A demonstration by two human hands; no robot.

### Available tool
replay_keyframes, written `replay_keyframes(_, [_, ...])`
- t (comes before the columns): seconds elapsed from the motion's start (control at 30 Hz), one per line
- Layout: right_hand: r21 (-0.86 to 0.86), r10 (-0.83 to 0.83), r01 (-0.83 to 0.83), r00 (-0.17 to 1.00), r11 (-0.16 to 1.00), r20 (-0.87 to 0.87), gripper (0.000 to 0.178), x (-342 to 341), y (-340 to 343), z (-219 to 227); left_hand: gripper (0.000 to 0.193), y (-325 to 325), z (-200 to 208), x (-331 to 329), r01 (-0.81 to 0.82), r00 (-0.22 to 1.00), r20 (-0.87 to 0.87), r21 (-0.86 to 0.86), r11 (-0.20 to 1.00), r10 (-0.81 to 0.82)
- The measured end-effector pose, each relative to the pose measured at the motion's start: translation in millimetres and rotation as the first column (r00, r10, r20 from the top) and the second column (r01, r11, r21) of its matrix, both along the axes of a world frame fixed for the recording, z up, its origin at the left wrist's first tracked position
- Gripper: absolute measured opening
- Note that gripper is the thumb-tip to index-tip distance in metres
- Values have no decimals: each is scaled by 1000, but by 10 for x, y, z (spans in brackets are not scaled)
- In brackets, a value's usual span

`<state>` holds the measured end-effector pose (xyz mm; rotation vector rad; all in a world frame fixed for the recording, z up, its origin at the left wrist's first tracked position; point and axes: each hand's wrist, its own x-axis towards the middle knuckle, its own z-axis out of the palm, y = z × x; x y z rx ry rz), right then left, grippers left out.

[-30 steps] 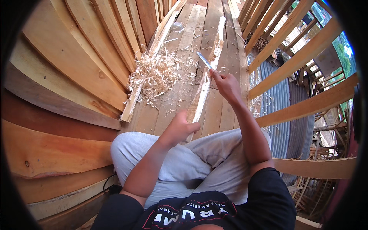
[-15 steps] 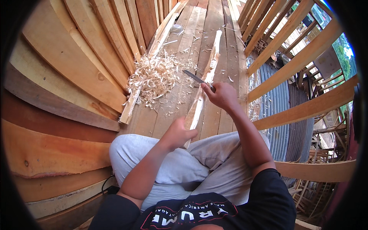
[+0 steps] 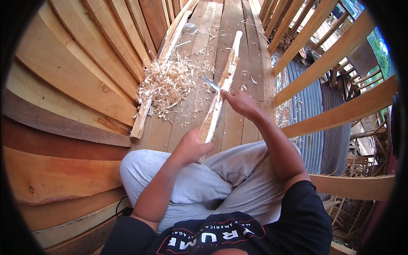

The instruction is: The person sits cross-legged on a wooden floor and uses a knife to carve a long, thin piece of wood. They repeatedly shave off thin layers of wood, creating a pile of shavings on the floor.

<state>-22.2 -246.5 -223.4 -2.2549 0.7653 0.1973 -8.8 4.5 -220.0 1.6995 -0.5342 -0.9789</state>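
A long pale wooden stick (image 3: 230, 68), its bark partly shaved off, slants away from my lap across the floorboards. My left hand (image 3: 191, 148) is wrapped round its near end, just above my crossed legs. Around the handle of a knife (image 3: 211, 83) my right hand (image 3: 240, 102) is closed; the handle is mostly hidden by the fingers. The blade lies across the stick near its middle and points to the left. A heap of curled wood shavings (image 3: 165, 87) lies left of the blade.
Upright planks (image 3: 76, 68) wall the left side. Along them on the floor lies a long split piece of wood (image 3: 142, 117). A clear round object (image 3: 190, 28) sits farther off. Wooden railing slats (image 3: 327, 55) stand at the right, with corrugated metal sheets (image 3: 312, 146) beyond.
The knife and my right hand have shifted slightly left and nearer, and the blade has turned so it catches the light. My left hand still grips the stick's near end.
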Motion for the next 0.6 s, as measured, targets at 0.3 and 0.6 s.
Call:
replay_keyframes(0.3, [720,-56,165,983,674,-173,62,48,-284,-80,40,-1,-32,50,26,999,40,31,999,-27])
replay_keyframes(0.6, [-384,161,-106,980,917,113,70,-14,-82,16,39,5,71,11,-16,998,-57,-22,1000,15])
